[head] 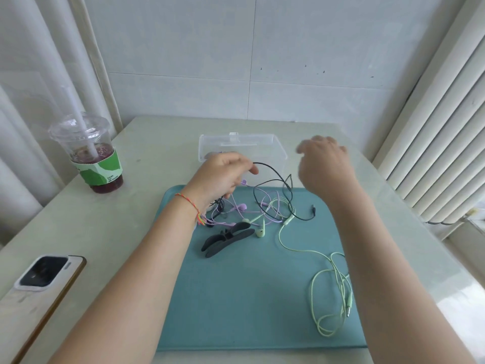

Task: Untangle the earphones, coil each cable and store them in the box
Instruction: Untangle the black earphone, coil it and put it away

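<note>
- On top of a pale desk (157,143) by a white tiled wall lies a blue-green mat (236,298). White window blinds (441,127) hang on the right.
- At the left stand a plastic cup (89,153) of dark drink with a straw, and a phone (42,282) lying face down.
- Behind the mat sits the clear box (246,148).
- The left hand (223,177) pinches the black cable (273,172) and lifts it above the pile.
- The right hand (325,164) hovers over the box, fingers loose, holding nothing.
- Tangled on the mat below the hands are the purple earphones (241,207) and the green earphones (260,232), whose cable runs off to the right.
- Two dark cable ties (228,239) lie just in front.
- The right hand is blurry, and the left hand hides part of the box.
</note>
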`<state>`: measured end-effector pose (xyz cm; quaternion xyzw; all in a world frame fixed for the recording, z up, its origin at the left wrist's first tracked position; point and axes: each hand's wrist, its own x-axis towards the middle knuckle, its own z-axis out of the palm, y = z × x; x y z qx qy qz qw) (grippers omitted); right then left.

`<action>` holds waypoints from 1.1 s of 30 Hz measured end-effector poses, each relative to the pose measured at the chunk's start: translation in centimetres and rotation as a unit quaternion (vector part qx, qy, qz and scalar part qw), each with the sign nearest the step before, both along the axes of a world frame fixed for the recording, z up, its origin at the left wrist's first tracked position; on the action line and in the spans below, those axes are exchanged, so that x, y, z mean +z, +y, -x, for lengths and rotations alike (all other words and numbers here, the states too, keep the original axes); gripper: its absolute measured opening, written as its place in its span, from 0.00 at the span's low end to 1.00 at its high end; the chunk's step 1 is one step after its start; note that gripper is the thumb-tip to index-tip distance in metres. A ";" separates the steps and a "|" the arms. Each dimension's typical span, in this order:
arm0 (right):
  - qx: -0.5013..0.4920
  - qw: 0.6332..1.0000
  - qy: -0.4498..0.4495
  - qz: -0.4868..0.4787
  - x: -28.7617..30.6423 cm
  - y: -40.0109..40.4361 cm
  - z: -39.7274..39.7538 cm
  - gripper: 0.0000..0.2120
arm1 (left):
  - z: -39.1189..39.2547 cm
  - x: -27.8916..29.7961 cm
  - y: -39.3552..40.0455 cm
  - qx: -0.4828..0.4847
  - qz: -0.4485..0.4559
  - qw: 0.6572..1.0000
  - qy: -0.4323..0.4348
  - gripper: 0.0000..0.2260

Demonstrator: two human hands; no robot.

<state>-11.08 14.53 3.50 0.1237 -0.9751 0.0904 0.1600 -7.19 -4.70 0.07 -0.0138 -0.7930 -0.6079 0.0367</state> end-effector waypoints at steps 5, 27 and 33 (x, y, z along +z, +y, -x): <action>0.226 0.950 -0.104 0.191 -0.3 -3.4 -1.9 0.12 | 0.2 -0.4 0.2 -0.012 0.023 1.000 -0.014 0.14; 0.206 0.937 -0.082 0.270 0.0 -3.3 -1.7 0.17 | -0.4 0.1 0.0 -0.036 -0.005 0.999 0.004 0.10; 0.172 0.925 -0.239 0.241 -0.4 -3.6 -1.8 0.08 | -0.5 0.3 0.3 -0.012 0.010 1.000 -0.012 0.11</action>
